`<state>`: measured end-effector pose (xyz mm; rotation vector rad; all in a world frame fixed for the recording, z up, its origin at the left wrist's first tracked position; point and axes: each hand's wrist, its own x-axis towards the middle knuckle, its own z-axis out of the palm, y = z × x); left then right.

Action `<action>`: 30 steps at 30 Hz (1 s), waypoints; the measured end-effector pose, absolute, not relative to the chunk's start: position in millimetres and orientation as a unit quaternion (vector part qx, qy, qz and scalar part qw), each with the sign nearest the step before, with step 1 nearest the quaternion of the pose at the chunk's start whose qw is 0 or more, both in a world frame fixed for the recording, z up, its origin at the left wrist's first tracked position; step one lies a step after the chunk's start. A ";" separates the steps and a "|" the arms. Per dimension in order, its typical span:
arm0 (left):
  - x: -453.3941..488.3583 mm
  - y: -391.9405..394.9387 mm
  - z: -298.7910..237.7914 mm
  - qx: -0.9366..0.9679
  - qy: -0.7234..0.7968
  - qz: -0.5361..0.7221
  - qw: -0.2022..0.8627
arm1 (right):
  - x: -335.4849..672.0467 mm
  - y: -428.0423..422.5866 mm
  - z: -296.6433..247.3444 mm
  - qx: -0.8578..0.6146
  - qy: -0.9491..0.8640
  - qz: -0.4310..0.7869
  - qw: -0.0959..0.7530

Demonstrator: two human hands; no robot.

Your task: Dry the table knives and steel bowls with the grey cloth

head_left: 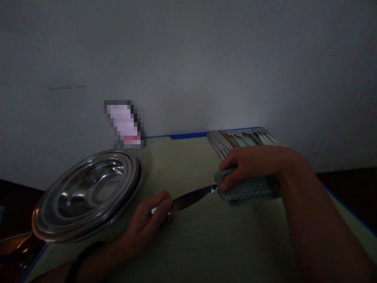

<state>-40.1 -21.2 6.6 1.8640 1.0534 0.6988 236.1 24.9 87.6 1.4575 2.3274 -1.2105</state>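
Note:
A shiny metal table knife [193,197] is held above the table, slanting up to the right. My left hand [151,218] is closed round its left end, by the blade's lower part. At the other end, my right hand [250,165] grips a folded grey-green cloth [246,192], which meets the knife's right end. Whether the cloth wraps fully round that end is hidden by my fingers. Behind my right hand lies a row of cutlery [235,135], with several handles side by side; my hand covers part of it.
A stack of round metal plates [85,192] stands at the left edge of the pale table [165,161] with blue edging. A pixelated phone-like object [125,124] leans against the grey wall [188,70]. An orange-brown shiny thing [14,243] shows at lower left.

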 end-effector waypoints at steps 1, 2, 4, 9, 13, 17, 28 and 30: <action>-39.7 -21.8 6.0 0.754 0.413 0.270 0.433 | 231.9 25.3 87.5 0.478 0.780 -0.397 0.075; -39.0 -22.1 5.6 0.761 0.405 0.259 0.436 | 226.1 25.8 87.1 0.468 0.788 -0.393 0.079; -37.8 -22.2 5.2 0.774 0.392 0.233 0.440 | 210.4 26.5 85.4 0.437 0.805 -0.391 0.088; -37.0 -21.1 6.6 0.800 0.365 0.174 0.442 | 171.2 27.2 78.9 0.380 0.819 -0.409 0.131; -36.3 -19.3 8.9 0.762 0.409 0.200 0.460 | 177.0 30.6 75.9 0.382 0.815 -0.422 0.111; -36.1 -16.8 8.6 0.692 0.471 0.244 0.491 | 211.5 33.8 74.8 0.413 0.788 -0.451 0.075; -35.0 -21.1 7.8 0.678 0.470 0.256 0.503 | 274.9 20.3 76.8 0.537 0.702 -0.469 -0.009; -34.0 -20.0 6.9 0.704 0.466 0.243 0.477 | 271.0 21.6 78.8 0.543 0.713 -0.442 0.015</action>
